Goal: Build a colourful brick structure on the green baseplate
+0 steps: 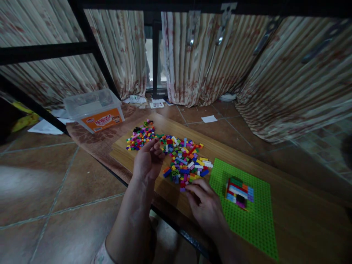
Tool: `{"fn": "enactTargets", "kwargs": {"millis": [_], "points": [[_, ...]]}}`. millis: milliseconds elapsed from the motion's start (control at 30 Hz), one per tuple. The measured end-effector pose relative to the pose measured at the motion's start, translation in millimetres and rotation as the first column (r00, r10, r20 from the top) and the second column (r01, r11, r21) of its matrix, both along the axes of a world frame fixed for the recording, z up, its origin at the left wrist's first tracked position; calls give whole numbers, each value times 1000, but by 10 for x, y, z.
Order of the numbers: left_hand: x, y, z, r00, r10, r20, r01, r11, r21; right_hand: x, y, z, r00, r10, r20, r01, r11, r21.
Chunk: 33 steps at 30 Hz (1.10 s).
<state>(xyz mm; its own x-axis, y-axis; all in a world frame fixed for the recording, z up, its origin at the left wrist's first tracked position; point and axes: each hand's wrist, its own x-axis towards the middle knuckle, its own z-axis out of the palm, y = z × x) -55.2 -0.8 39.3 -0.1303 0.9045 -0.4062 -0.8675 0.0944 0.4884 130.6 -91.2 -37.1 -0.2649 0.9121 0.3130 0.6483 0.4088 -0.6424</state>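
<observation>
My left hand (150, 159) is raised above the near edge of the table, beside the loose toy bricks (189, 156). Its fingers are curled in, and whatever they hold, if anything, is hidden. At the near end of the brick pile, my right hand (206, 203) reaches down with thumb and forefinger close together at a small purple toy brick (183, 189). To its right lies a green baseplate (255, 223). A small build of several colours (238, 192) sits on that plate, with white, red, light blue and dark green bricks showing.
A second heap of smaller bricks (141, 137) lies at the table's far left. Beyond it, a clear plastic tub (92, 106) with an orange label stands on a brown cloth (82, 146). Striped curtains (206, 58) hang behind, and a white paper (209, 118) lies on the tiled floor.
</observation>
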Motion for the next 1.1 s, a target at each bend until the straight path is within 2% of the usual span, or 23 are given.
{"fn": "enactTargets", "kwargs": {"millis": [100,367,667,900,1100], "points": [[-13,-1,3,1000,7,-13,-7,1000,10,67,8,3,999,-54,0,54,999,-1],[-5,-9,11,1000,-11,-10,11,1000,-9,101,28,-8,977,-212,-4,212,972,98],[-91,2,-17,1000,19,17,-18,1000,-5,45,32,-26,987,-154,48,150,986,76],[-95,-14,-19,1000,5,24,-5,1000,-1,-47,86,-86,989,-111,94,100,988,121],[-120,-10,-27,998,11,54,-11,1000,-8,-54,110,-113,977,-194,84,182,974,136]]}}
